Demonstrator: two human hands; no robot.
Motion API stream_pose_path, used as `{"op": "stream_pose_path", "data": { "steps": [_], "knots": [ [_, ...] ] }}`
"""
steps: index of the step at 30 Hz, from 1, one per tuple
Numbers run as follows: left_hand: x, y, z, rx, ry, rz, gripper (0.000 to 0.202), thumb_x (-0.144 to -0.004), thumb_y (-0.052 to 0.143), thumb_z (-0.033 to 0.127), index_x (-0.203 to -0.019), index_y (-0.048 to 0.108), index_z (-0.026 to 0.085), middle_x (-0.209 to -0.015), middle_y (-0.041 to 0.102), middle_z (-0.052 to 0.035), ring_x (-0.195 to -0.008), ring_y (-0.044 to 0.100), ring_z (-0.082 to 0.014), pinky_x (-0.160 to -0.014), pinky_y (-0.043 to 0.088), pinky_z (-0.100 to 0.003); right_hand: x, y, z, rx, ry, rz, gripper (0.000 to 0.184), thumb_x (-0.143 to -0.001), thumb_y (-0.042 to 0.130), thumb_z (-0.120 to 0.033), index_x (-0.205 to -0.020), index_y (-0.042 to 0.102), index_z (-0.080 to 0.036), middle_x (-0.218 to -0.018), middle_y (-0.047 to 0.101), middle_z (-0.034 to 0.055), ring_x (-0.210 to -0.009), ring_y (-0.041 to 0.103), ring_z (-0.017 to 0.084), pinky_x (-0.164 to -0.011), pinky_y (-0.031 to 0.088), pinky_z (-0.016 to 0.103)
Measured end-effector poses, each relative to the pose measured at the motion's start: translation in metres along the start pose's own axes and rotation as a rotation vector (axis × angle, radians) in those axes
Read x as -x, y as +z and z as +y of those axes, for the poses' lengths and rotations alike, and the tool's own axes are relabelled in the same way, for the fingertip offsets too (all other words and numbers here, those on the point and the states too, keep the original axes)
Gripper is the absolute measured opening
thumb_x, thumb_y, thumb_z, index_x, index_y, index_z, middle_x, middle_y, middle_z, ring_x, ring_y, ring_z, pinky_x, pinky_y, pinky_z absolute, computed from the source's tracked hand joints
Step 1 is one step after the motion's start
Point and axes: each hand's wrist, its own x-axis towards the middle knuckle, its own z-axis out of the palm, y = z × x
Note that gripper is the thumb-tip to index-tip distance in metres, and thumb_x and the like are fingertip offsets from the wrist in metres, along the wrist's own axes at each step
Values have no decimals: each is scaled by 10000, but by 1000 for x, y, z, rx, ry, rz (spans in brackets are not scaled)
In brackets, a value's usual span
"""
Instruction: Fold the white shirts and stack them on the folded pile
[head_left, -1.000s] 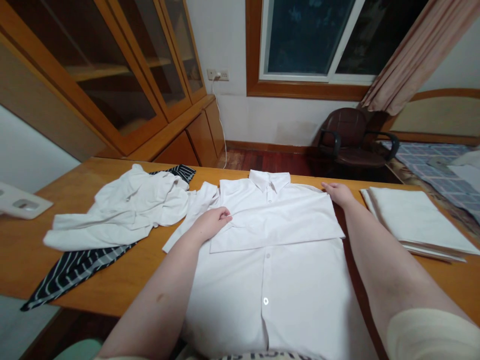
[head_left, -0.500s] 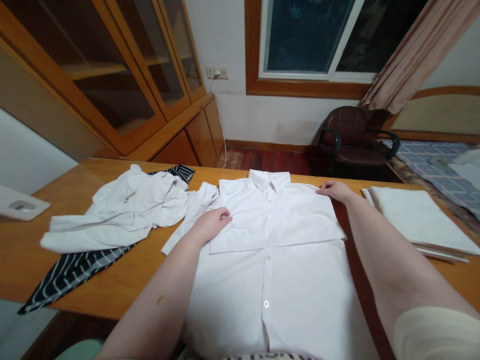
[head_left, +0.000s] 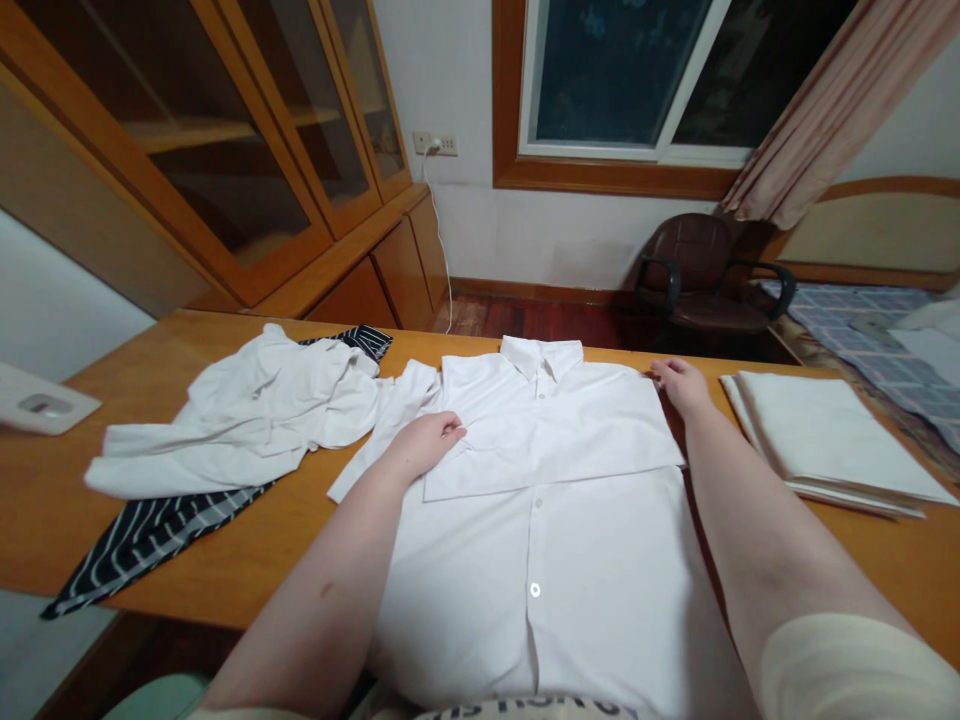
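So, far left on the wooden table (head_left: 225, 570) there's a crumpled white garment (head_left: 247, 420) lying over a striped cloth (head_left: 135, 545). Next, the person's left hand (head_left: 426, 440) sits on the white shirt (head_left: 540, 540) at its folded-over sleeve, fingers curled; can't tell if it's pinching fabric. The shirt lies flat, buttoned, mid-table. The right hand (head_left: 681, 385) rests flat and open at its right shoulder, near a stack of folded white cloths (head_left: 817, 430).

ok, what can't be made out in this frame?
Head view:
- white shirt hem: cut off by the bottom edge.
- striped cloth: mostly covered by the crumpled white garment.
- left hand: fingertips curled under, grip unclear.
- folded stack: layer count too fine to tell.
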Motion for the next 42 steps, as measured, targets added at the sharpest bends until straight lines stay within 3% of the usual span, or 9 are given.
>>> {"op": "stream_pose_path", "data": {
  "steps": [7, 12, 17, 23, 27, 30, 32, 36, 42],
  "knots": [
    [-3, 3, -4, -26, -38, 102, 261, -854, 436, 382, -839, 634, 213, -837, 677, -55, -770, 590, -203, -634, 373, -277, 46, -23, 3, -268, 29, -76, 377, -619, 717, -472, -833, 578, -195, -734, 637, 27, -625, 584, 135, -575, 482, 257],
    [-4, 3, -5, -73, -90, 155, 228, -844, 446, 339, -880, 629, 208, -877, 677, -72, -789, 596, -216, -662, 385, -287, 90, -38, -2, -303, 140, -130, 376, -622, 750, -416, -878, 595, -188, -809, 661, 49, -642, 590, 132, -597, 499, 256],
    [-3, 2, -3, -78, -81, 155, 241, -837, 466, 354, -913, 636, 201, -893, 678, -80, -823, 605, -226, -694, 399, -292, 122, -50, -8, -160, 144, -232, 395, -648, 734, -422, -934, 614, -177, -810, 659, 47, -628, 587, 142, -616, 500, 279],
    [-6, 4, -5, 73, -89, 247, 243, -812, 479, 376, -867, 638, 201, -801, 663, -34, -756, 594, -195, -684, 412, -274, 133, -58, -18, 47, 10, -555, 726, -526, 829, -346, -1191, 567, -221, -1067, 674, 77, -940, 636, 265, -808, 504, 354],
    [-9, 6, -6, 331, -126, 363, 262, -792, 491, 422, -830, 613, 193, -719, 628, 6, -695, 569, -163, -657, 421, -248, 132, -52, -15, 264, -35, -424, 735, -489, 836, -334, -1175, 597, -222, -1065, 680, 103, -939, 636, 298, -826, 479, 383],
    [-11, 5, -6, 466, -187, 461, 276, -774, 501, 449, -819, 602, 195, -687, 607, 21, -710, 558, -163, -665, 421, -243, 131, -49, -11, 285, -51, -430, 722, -495, 820, -314, -1177, 600, -225, -993, 698, 85, -856, 649, 274, -767, 481, 357],
    [-12, 5, -7, 521, -222, 497, 280, -760, 509, 456, -821, 599, 198, -682, 601, 23, -729, 557, -168, -675, 421, -245, 131, -48, -13, 290, -39, -434, 595, -536, 784, -307, -1104, 631, -220, -911, 707, 65, -785, 649, 250, -707, 477, 329],
    [-13, 5, -9, 580, -247, 487, 279, -739, 529, 458, -820, 601, 200, -704, 614, 21, -751, 562, -172, -694, 420, -248, 133, -43, -22, 426, -16, -317, 158, -679, 632, -323, -790, 651, -214, -783, 693, 52, -718, 622, 224, -629, 430, 296],
    [-12, 6, -10, 619, -238, 483, 269, -736, 545, 447, -819, 611, 200, -737, 633, 24, -774, 564, -173, -723, 418, -247, 134, -31, -24, 428, 4, -68, 119, -721, 466, -264, -698, 571, -214, -712, 662, 60, -696, 586, 220, -580, 388, 282]
  ]
}}
